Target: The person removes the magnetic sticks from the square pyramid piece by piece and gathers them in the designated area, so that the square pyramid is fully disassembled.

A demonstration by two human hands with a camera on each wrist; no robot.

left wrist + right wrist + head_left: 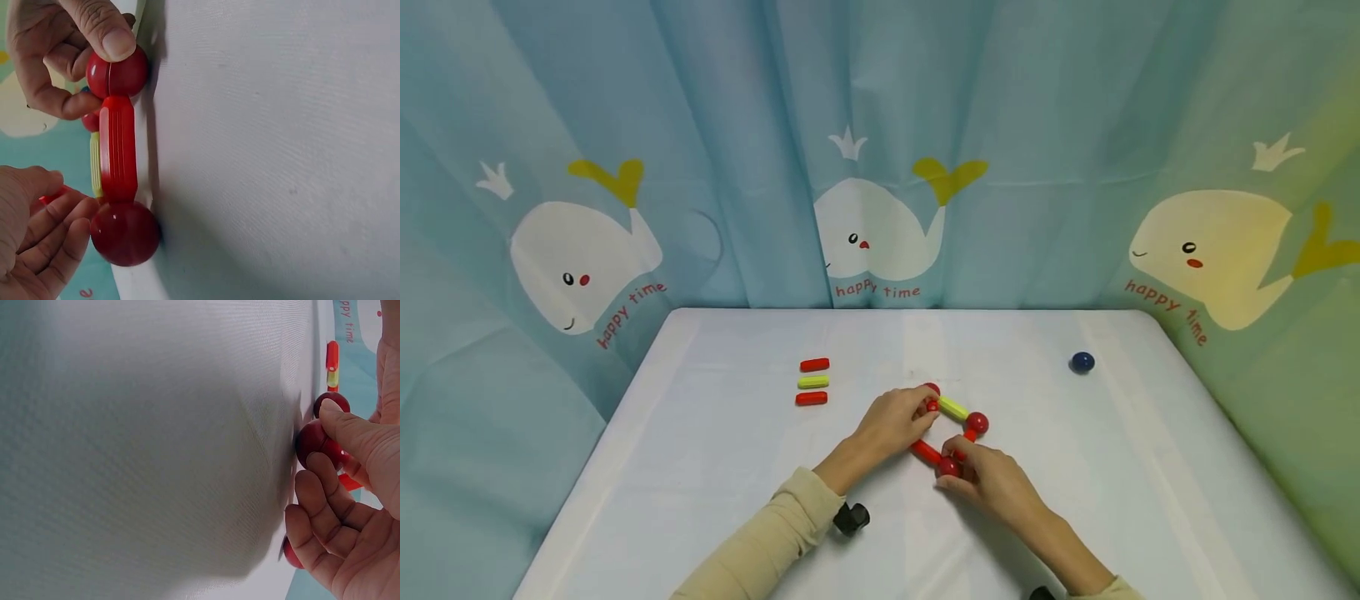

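My right hand pinches a red ball at the near corner of a frame of red balls and short rods. From that ball a red rod runs to another red ball, which my left hand hides in the head view. My left hand holds a small red rod between thumb and fingers, next to the frame's left side. A yellow-green rod joins the far red ball to the right red ball. Fingers partly cover the red rod on the right.
To the left on the white table lie a red rod, a yellow-green rod and another red rod. A dark blue ball rests at the far right. A whale-print curtain hangs behind the table.
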